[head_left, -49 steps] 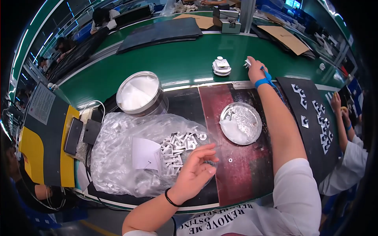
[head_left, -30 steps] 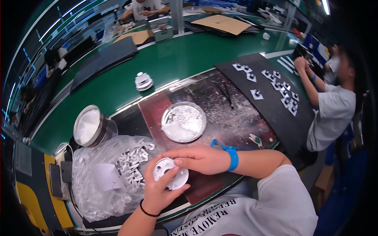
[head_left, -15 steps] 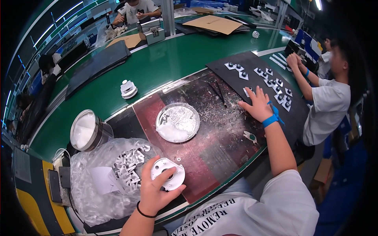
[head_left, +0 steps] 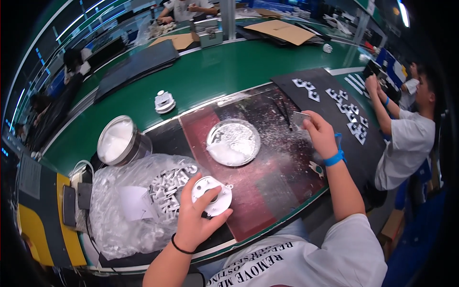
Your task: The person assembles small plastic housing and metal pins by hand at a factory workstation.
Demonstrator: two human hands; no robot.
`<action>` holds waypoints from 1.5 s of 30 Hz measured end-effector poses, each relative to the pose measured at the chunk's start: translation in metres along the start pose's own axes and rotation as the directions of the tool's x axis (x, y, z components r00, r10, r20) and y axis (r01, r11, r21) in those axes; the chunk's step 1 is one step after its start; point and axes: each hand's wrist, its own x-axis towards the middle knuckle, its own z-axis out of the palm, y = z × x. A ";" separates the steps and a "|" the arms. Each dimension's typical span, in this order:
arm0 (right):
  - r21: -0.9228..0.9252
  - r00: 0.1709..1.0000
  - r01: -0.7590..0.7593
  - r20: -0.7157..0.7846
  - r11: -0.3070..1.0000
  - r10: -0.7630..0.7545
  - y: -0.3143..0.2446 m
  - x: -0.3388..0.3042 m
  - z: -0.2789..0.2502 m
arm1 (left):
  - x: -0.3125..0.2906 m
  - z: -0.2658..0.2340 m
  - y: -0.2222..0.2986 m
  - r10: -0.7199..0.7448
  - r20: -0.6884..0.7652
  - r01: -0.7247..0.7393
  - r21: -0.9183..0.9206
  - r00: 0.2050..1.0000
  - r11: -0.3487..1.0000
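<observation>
My left hand [head_left: 195, 215] grips a round white plastic housing [head_left: 223, 203] by its rim, with the index finger across its face. It hovers over the near left of the work surface. Between the thumb and fingers of my right hand [head_left: 322, 136] is a small flat pale square plate [head_left: 300, 117]; its underside is hidden. Beside that hand lies a black mat [head_left: 316, 79] bearing several white pieces with black centres [head_left: 351, 115]. A shallow round metal dish [head_left: 239, 136] with white material in it sits between my hands. Dark tweezers [head_left: 285, 115] lie just left of my right hand.
A clear plastic bag [head_left: 107, 215] of small white plastic parts [head_left: 172, 193] lies at left, before a tub [head_left: 116, 141] of white material. A white assembly [head_left: 164, 102] stands on the green belt [head_left: 205, 71]. At right, a co-worker [head_left: 406, 129] sits close to the mat.
My right hand has taken the nearest plate off the black mat and drawn its fingers together around it. My left hand still holds the housing. The whole view has shifted slightly.
</observation>
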 end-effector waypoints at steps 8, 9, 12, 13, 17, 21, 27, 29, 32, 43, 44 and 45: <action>0.637 0.590 -0.463 0.740 0.616 -0.323 -0.144 -0.034 0.043 | -0.011 0.015 -0.021 -0.016 -0.129 -0.016 -0.239 0.991 0.971; 0.639 0.579 -0.465 0.743 0.613 -0.335 -0.149 -0.037 0.051 | -0.009 0.015 -0.021 -0.024 -0.137 -0.008 -0.226 0.990 0.974; 0.617 0.468 -0.541 0.785 0.572 -0.405 -0.152 -0.044 0.076 | -0.006 0.014 -0.022 0.033 -0.145 -0.060 -0.184 0.989 0.981; 0.626 0.477 -0.494 0.775 0.603 -0.414 -0.150 -0.045 0.082 | -0.006 0.014 -0.022 0.065 -0.134 -0.088 -0.170 0.989 0.982; 0.588 0.430 -0.500 0.806 0.635 -0.407 -0.148 -0.042 0.088 | -0.002 0.008 -0.023 0.139 -0.095 -0.153 -0.168 0.986 0.974; 0.604 0.445 -0.406 0.786 0.686 -0.429 -0.143 -0.043 0.088 | -0.002 0.008 -0.024 0.189 -0.089 -0.203 -0.196 0.978 0.959; 0.598 0.521 -0.192 0.735 0.778 -0.435 -0.144 -0.046 0.082 | -0.001 0.013 -0.028 0.193 -0.099 -0.211 -0.231 0.976 0.950; 0.613 0.536 -0.170 0.715 0.772 -0.450 -0.142 -0.047 0.082 | -0.001 0.013 -0.027 0.196 -0.106 -0.216 -0.240 0.975 0.946; 0.603 0.519 -0.135 0.719 0.786 -0.462 -0.140 -0.046 0.081 | -0.001 0.009 -0.023 0.169 -0.088 -0.185 -0.238 0.982 0.953; 0.633 0.495 -0.349 0.750 0.691 -0.438 -0.139 -0.061 0.089 | 0.002 0.001 -0.018 0.232 -0.089 -0.246 -0.211 0.969 0.946; 0.633 0.494 -0.350 0.751 0.691 -0.438 -0.138 -0.062 0.090 | 0.002 0.000 -0.017 0.230 -0.089 -0.245 -0.211 0.969 0.946; 0.645 0.494 -0.345 0.743 0.682 -0.452 -0.137 -0.062 0.090 | 0.002 0.000 -0.017 0.239 -0.094 -0.254 -0.205 0.966 0.945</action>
